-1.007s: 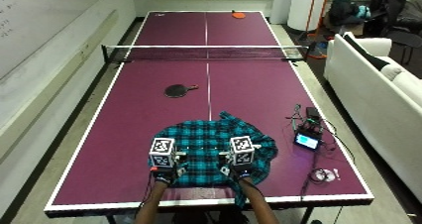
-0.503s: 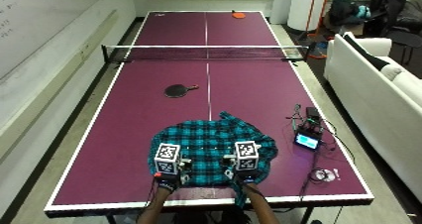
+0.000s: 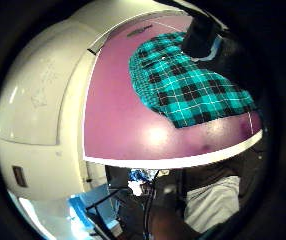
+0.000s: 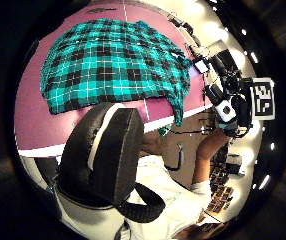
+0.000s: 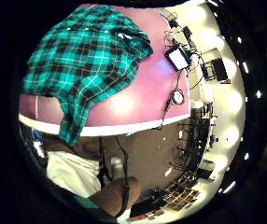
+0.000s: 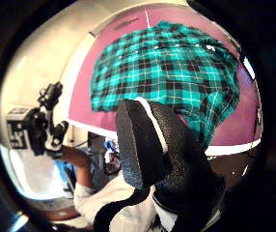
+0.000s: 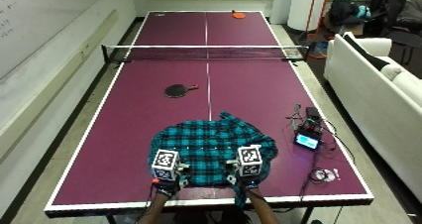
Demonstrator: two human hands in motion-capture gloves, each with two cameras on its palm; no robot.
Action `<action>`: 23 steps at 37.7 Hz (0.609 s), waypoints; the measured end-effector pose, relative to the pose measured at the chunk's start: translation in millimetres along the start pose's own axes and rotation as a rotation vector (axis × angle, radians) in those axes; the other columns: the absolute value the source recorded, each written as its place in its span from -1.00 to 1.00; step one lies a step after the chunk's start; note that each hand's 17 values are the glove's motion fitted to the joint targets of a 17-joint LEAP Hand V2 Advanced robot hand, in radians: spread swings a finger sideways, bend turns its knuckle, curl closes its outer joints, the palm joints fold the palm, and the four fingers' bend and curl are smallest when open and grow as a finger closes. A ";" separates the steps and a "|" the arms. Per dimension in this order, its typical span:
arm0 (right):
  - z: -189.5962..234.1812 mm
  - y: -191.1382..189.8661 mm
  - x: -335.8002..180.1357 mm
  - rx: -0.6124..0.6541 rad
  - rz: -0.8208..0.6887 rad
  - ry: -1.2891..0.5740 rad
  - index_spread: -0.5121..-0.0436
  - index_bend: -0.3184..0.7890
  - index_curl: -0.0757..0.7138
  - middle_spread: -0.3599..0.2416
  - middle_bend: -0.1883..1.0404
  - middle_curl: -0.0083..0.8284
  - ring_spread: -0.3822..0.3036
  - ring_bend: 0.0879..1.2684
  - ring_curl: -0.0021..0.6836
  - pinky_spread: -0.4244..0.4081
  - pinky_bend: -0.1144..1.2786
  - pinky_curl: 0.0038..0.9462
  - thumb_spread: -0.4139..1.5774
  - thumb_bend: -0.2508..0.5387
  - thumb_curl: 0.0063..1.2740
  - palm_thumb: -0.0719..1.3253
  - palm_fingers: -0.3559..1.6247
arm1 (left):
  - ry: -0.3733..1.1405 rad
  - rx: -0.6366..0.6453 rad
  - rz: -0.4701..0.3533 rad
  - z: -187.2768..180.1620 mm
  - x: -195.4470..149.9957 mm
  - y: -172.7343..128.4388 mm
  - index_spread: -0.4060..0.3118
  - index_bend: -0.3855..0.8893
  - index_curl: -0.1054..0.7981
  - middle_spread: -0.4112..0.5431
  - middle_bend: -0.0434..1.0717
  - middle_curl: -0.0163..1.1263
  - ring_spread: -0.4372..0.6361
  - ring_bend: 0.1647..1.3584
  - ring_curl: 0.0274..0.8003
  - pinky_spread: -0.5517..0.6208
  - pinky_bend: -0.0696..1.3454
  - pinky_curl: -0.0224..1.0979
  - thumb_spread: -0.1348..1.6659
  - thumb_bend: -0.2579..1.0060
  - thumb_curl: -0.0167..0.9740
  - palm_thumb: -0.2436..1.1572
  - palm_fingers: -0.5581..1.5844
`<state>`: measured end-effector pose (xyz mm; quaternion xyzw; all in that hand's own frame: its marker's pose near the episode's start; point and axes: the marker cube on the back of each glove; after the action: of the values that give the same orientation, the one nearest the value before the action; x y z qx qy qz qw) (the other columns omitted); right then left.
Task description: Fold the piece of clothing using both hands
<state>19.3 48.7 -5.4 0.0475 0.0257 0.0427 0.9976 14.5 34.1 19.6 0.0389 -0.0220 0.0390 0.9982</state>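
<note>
A teal and black plaid shirt (image 7: 211,144) lies spread near the front end of the purple table (image 7: 119,135). One corner (image 5: 73,121) hangs over the table's white front edge. My left hand (image 7: 165,187) and right hand (image 7: 245,184) hover over the shirt's near hem, side by side. In the left thumb side view the shirt (image 4: 108,60) lies flat beyond my thumb (image 4: 108,155), with no cloth between them. The right thumb (image 6: 147,145) likewise stands free in front of the shirt (image 6: 167,72). Neither hand holds cloth.
A dark paddle (image 7: 177,90) lies mid-table and the net (image 7: 206,53) crosses behind it. An orange paddle (image 7: 238,15) sits at the far end. A small screen device (image 7: 308,140) with cables and a round item (image 7: 323,174) lie right of the shirt. A sofa (image 7: 376,85) stands right.
Both hands have drawn back a little over the shirt toward the table's front edge. The shirt has not visibly moved.
</note>
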 end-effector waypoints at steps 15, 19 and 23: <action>96.5 6.9 13.2 -0.252 -0.043 -0.068 -0.37 -0.24 -0.20 0.11 -0.32 -0.21 0.60 -0.77 -0.37 0.69 -0.26 -0.33 0.58 -0.42 -0.69 -0.43 -0.58 | 0.012 -0.244 -0.004 105.2 -7.4 -7.9 -0.06 -0.24 -0.41 0.06 -0.62 -0.40 0.18 -0.12 -0.27 0.44 -0.01 -0.30 0.41 -0.60 -0.53 -0.39 -0.30; 91.5 20.4 14.6 -0.335 -0.011 -0.081 -0.34 -0.23 -0.22 0.13 -0.32 -0.20 0.63 -0.75 -0.35 0.69 -0.23 -0.31 0.55 -0.44 -0.68 -0.46 -0.59 | 0.014 -0.258 0.000 97.4 -5.5 2.8 -0.02 -0.22 -0.40 0.12 -0.61 -0.41 0.24 -0.15 -0.29 0.45 0.02 -0.29 0.40 -0.61 -0.51 -0.37 -0.33; 62.2 46.5 14.6 -0.389 0.031 -0.106 -0.33 -0.23 -0.24 0.14 -0.33 -0.20 0.64 -0.69 -0.32 0.69 -0.21 -0.30 0.54 -0.42 -0.66 -0.44 -0.58 | 0.058 -0.296 -0.011 103.2 -11.0 9.3 0.00 -0.18 -0.37 0.14 -0.61 -0.41 0.27 -0.16 -0.31 0.45 0.02 -0.29 0.42 -0.62 -0.51 -0.38 -0.33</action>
<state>33.4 90.3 60.3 -0.1436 -0.0363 0.0596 0.9872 -1.4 34.4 122.6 -0.1095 0.0018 0.0308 0.9935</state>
